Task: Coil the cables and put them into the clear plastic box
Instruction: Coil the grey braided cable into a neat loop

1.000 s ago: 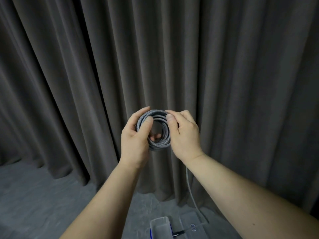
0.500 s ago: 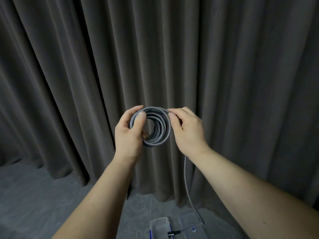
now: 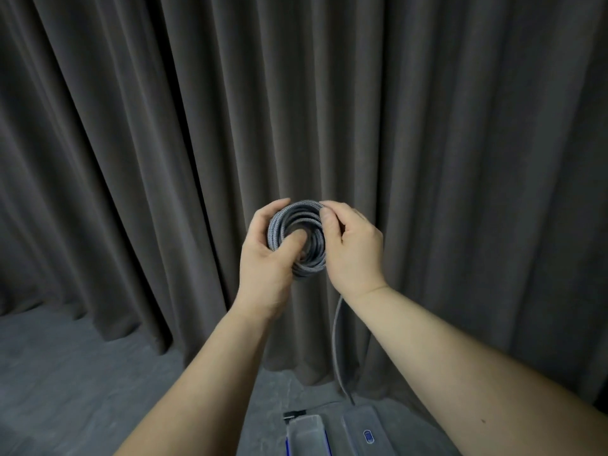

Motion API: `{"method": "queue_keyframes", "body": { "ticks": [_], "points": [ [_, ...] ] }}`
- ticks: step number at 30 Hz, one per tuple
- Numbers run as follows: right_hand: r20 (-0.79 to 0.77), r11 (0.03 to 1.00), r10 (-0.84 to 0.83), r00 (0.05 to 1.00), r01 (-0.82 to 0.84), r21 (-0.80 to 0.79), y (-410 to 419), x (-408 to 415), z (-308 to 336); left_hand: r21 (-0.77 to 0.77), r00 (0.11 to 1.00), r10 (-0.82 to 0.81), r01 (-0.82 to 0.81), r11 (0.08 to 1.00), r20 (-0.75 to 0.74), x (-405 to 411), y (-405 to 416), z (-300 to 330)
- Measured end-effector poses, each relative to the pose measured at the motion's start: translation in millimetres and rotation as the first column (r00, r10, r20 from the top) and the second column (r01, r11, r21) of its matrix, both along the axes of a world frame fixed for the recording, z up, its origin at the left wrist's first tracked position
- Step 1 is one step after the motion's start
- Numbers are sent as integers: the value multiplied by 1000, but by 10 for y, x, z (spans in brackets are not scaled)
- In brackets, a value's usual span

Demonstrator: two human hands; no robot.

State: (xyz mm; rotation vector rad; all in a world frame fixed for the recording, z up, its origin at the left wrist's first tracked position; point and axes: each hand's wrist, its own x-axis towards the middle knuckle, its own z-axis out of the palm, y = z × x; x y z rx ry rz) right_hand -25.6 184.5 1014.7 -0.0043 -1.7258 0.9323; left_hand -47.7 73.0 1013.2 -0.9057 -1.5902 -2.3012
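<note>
Grey braided cable coil (image 3: 296, 240): held upright in front of the dark curtain (image 3: 427, 159), left hand (image 3: 266, 258) curled round its left side with thumb through the centre, right hand (image 3: 353, 248) pinching the top right rim. Loose tail (image 3: 336, 343): hangs below the coil toward the clear plastic box (image 3: 306, 436), low under the coil on the grey surface (image 3: 82, 373).

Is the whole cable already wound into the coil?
No: a loose tail hangs from the coil held by both hands, down toward the clear plastic box.
</note>
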Motion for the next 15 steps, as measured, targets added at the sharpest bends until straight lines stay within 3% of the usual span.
{"method": "queue_keyframes", "body": {
  "ticks": [4,10,15],
  "points": [
    [102,998,63,993,-64,11,31,52,-46,97,995,-50,42,994,82,21,-52,55],
    [255,968,249,934,-248,-33,-3,133,79,-13,999,53,-53,999,-1,20,-110,61],
    [321,950,311,895,-303,-76,-45,143,52,2,998,-55,55,999,-7,87,-64,88]
  ]
}}
